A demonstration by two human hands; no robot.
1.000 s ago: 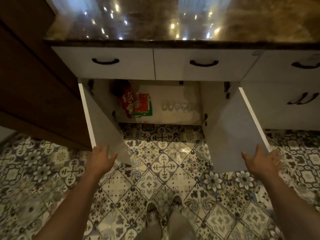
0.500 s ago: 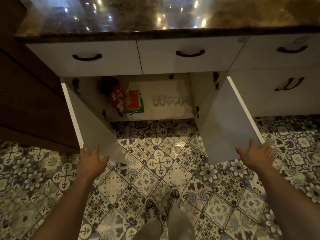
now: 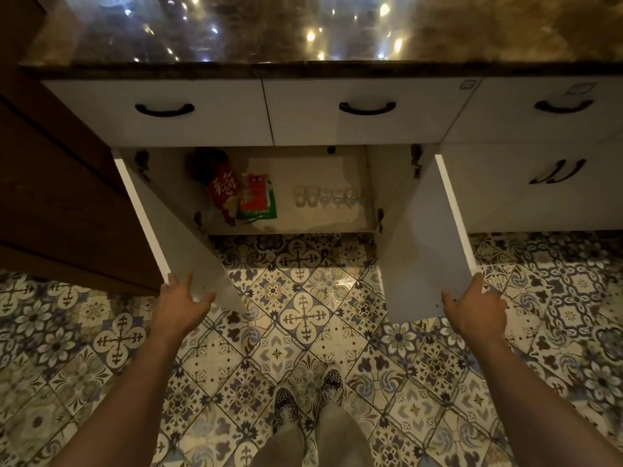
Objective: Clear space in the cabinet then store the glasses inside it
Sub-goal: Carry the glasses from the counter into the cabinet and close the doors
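The low white cabinet stands with both doors swung out. Inside, several clear glasses sit in a row on the right of the shelf. A red packet and a red-and-green packet lie on the left of it. My left hand rests with spread fingers against the bottom corner of the left door. My right hand touches the bottom corner of the right door, fingers apart. Neither hand holds anything.
A dark glossy stone countertop runs above two drawers with black handles. More white cabinet fronts continue to the right. A dark wooden panel stands at the left. Patterned floor tiles and my shoes lie below.
The view has shifted slightly. Both hands have stayed at the bottom corners of the open doors, and the doors look about as far open as before.
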